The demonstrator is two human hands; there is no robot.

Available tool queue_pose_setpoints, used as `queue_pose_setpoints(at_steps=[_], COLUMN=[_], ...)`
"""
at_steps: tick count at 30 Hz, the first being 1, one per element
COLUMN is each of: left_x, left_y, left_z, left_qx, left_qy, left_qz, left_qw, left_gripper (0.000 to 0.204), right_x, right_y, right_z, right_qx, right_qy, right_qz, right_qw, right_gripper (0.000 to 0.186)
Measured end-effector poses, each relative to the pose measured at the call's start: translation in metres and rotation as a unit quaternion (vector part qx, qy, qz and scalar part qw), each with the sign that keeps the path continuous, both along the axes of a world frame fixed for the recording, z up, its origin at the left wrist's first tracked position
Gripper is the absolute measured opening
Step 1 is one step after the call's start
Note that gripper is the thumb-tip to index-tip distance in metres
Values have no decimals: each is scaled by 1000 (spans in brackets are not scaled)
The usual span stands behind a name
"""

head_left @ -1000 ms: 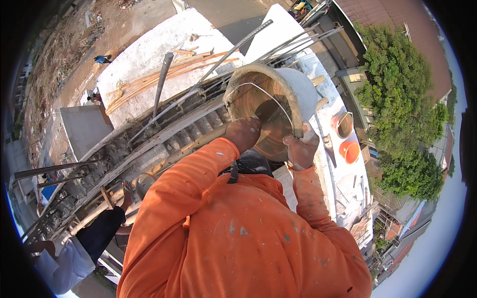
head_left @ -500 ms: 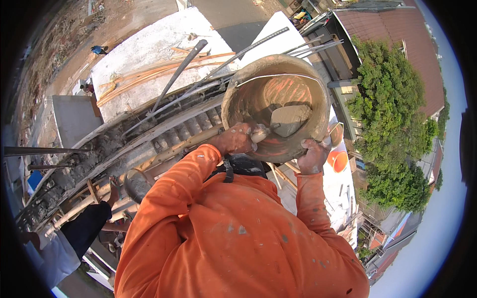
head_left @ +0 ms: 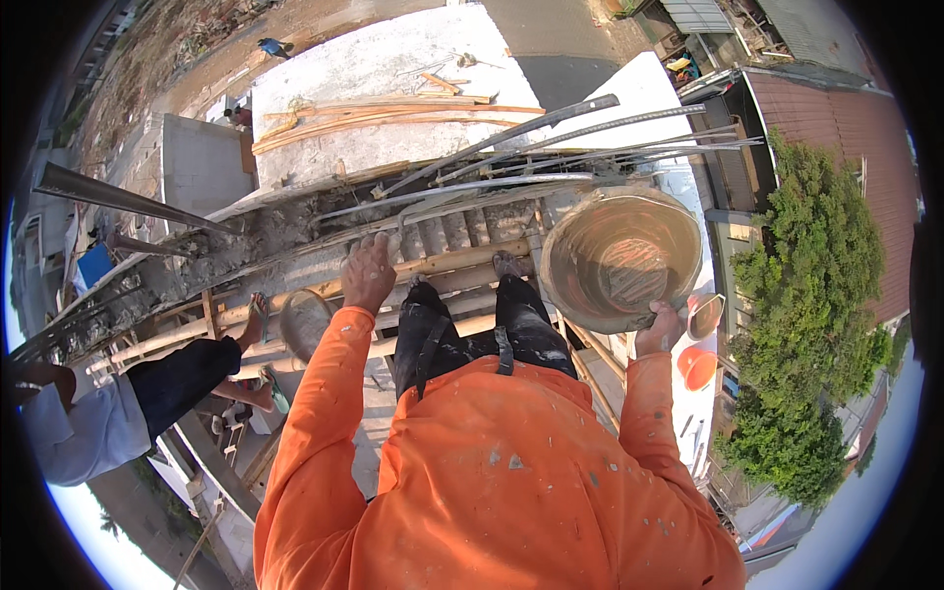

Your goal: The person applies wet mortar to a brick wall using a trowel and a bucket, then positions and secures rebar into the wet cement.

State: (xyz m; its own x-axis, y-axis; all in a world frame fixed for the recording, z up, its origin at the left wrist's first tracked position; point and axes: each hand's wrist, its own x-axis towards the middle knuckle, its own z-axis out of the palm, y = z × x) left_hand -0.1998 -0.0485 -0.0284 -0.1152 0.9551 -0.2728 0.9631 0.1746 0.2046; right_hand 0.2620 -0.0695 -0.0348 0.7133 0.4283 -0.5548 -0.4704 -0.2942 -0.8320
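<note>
My right hand (head_left: 660, 325) grips the near rim of a mortar-smeared bucket (head_left: 617, 258), which is tilted so that its mostly emptied, streaked inside faces me. My left hand (head_left: 369, 270) is raised to the left of the bucket, with its fingers curled round a grey trowel (head_left: 423, 208), whose blade blurs into the grey formwork behind it. Below, my feet stand on wooden poles (head_left: 448, 260) laid along a long concrete-filled form (head_left: 275, 238) with upright and lying steel bars (head_left: 511, 138). A round grey container (head_left: 305, 323) sits left of my legs.
Another person (head_left: 128, 398) is close at my left. Timber strips (head_left: 393, 113) lie on a white slab (head_left: 383, 59) ahead. An orange bucket (head_left: 696, 368) and a smaller pail (head_left: 704, 314) stand at the right, beside a tree (head_left: 806, 295). The ground lies far below.
My left hand and trowel have come out of the bucket and moved left and up. The bucket has shifted right and down, still in my right hand, uncovering my legs.
</note>
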Motion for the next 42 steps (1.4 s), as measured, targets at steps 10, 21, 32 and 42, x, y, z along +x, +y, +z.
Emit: queue_pose_setpoints(at_steps=[10,21,32,42], left_x=[29,73,42,117], left_y=[-61,-37,-194,-325], left_z=[-4,36,162,128], left_qx=[-24,93,316,293], left_qy=[-167,-305,-305,-128], left_qz=[152,98,408,788], left_qw=[974,943,800,526], left_gripper=[28,44,25,32], right_x=[-61,-162,-342,-428], right_y=[18,105,73,98], right_z=[-25,-23,51,122], right_qx=[78,-67,292,302], right_qy=[-16,-72,-184,-158], right_qz=[304,803,910,866], right_qw=[950,588,229,367], right_gripper=[46,47,66,32])
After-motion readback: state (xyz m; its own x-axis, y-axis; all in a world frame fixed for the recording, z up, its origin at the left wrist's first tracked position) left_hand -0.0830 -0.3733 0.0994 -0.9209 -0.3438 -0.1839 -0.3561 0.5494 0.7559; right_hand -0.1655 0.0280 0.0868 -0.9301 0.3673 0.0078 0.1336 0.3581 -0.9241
